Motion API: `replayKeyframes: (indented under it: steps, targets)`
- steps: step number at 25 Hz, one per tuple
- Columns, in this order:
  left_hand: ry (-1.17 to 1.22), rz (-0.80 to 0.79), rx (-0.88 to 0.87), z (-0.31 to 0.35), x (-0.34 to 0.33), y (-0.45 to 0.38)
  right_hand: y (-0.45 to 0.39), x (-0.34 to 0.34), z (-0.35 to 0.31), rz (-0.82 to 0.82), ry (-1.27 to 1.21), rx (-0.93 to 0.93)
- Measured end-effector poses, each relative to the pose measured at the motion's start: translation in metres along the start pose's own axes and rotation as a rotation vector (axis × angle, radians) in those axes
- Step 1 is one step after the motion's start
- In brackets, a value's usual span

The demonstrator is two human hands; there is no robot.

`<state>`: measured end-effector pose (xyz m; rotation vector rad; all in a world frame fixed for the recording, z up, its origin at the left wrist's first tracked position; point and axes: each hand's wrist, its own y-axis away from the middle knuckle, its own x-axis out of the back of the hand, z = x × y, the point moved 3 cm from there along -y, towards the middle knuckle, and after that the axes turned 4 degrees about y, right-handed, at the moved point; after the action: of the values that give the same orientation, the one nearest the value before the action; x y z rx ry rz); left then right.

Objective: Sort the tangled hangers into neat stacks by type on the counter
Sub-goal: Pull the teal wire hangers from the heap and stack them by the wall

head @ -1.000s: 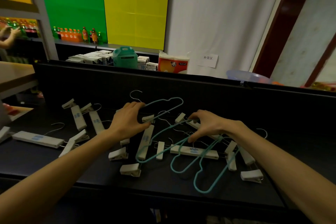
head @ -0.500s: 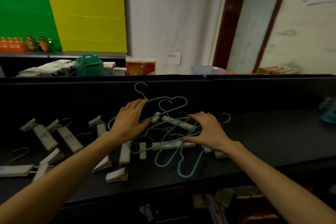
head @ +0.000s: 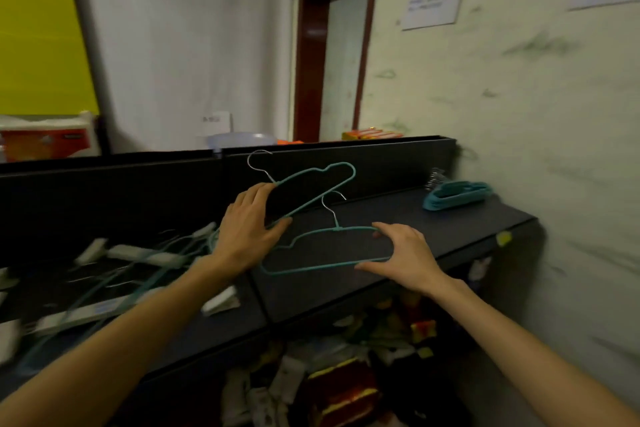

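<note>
My left hand (head: 247, 225) grips one teal hanger (head: 313, 189), my right hand (head: 403, 258) pinches another (head: 325, 267), both left of the teal stack (head: 457, 196). Their hooks sit close; I judge they could snag each other.

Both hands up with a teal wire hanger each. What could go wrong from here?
1. The left hand grips its teal wire hanger just above the tangled pile of white clip hangers and teal hangers; a strand may still be hooked and drag the pile.
2. The right hand pinches only one end of the lower teal hanger, which could swing or slip.
3. Its metal hook sits close to the other hanger, so they might re-tangle before reaching the teal stack.
</note>
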<state>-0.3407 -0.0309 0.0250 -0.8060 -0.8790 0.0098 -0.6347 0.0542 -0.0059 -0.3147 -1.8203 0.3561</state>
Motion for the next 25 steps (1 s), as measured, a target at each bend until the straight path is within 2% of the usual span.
replayKeyframes:
  steps: [3, 7, 12, 17, 25]
  targets:
    - [0.046, -0.005, -0.062, 0.077, -0.083, -0.03, 0.014, 0.032, 0.105, 0.01, 0.0, -0.097]
    - [0.071, -0.091, -0.131, 0.153, -0.171, -0.076, 0.017, 0.066, 0.22, 0.002, -0.02, -0.236]
    - [0.11, -0.1, -0.146, 0.206, -0.267, -0.146, -0.014, 0.079, 0.334, 0.023, -0.016, -0.299]
    - [0.134, -0.085, -0.131, 0.224, -0.351, -0.233, -0.087, 0.088, 0.424, -0.022, -0.022, -0.227]
    - [0.079, -0.059, -0.085, 0.237, -0.421, -0.321, -0.217, 0.083, 0.521, -0.144, -0.011, -0.05]
